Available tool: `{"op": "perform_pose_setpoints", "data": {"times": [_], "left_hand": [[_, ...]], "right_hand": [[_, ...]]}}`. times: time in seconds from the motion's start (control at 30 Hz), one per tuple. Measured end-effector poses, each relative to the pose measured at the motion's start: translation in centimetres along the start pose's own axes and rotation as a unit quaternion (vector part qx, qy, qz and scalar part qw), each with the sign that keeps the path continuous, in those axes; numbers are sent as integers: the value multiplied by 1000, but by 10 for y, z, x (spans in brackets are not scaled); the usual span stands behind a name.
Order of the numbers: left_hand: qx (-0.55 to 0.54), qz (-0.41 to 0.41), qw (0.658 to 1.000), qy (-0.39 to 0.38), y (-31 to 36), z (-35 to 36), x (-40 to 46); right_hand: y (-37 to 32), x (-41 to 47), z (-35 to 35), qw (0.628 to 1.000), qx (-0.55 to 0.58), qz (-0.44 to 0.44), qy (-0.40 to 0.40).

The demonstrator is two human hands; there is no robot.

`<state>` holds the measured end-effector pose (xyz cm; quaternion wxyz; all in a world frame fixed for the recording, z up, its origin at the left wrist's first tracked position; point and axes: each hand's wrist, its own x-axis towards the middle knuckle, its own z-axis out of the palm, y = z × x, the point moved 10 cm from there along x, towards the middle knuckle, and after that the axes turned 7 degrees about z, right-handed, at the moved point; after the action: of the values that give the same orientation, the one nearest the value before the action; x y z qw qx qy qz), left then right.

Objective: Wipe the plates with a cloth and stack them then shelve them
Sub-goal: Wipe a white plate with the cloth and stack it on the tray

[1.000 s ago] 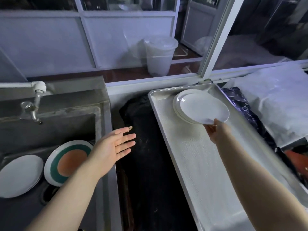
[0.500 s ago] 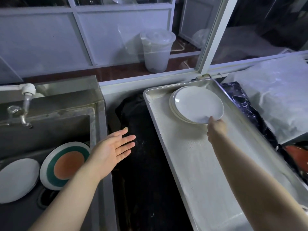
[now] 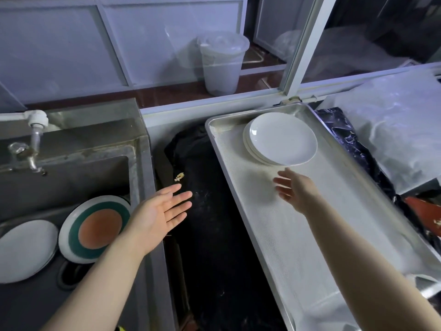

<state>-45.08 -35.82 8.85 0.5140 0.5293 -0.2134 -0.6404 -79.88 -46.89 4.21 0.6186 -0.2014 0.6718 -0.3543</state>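
Note:
A stack of white plates (image 3: 281, 139) rests at the far end of a long metal tray (image 3: 310, 235) lined with a white cloth. My right hand (image 3: 294, 189) hovers just in front of the stack, fingers spread, holding nothing and clear of the plates. My left hand (image 3: 158, 211) is held palm-up with straight fingers over the sink's right rim. In the steel sink (image 3: 140, 163) on the left lie a plain white plate (image 3: 23, 249) and a plate with a green ring and orange centre (image 3: 95, 228).
A tap (image 3: 33, 144) juts over the sink's back left. Dark cloth or bag (image 3: 210, 235) fills the gap between sink and tray. A crumpled white sheet (image 3: 396, 132) and black wrapping (image 3: 353, 144) lie right of the tray. A lidded plastic bucket (image 3: 222, 63) stands beyond the window.
My right hand set the white plate on the stack, let go and drew back toward me. My left hand stayed open near the sink's rim.

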Motion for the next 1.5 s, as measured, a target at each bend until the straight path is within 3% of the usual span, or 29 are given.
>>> {"op": "perform_pose_setpoints", "data": {"times": [0.2,0.37,0.7,0.97,1.13,1.5], "left_hand": [[-34,5,999,-5,6,-18,-21],[-60,17,998,6,16,-57,-56],[-43,79,993,71,46,-259,-175],[-97,91,979,156,28,-440,-264],[-148,127,950,244,18,-529,-305],[-145,84,938,304,-2,-601,-278]], "right_hand": [[22,-73,66,988,2,-28,-150],[52,-133,123,979,-22,-33,-201],[148,-250,286,962,-49,-20,-266],[277,-314,404,959,-52,50,-273],[347,-330,445,962,-58,123,-238],[406,-265,521,961,-107,179,-180]]}}
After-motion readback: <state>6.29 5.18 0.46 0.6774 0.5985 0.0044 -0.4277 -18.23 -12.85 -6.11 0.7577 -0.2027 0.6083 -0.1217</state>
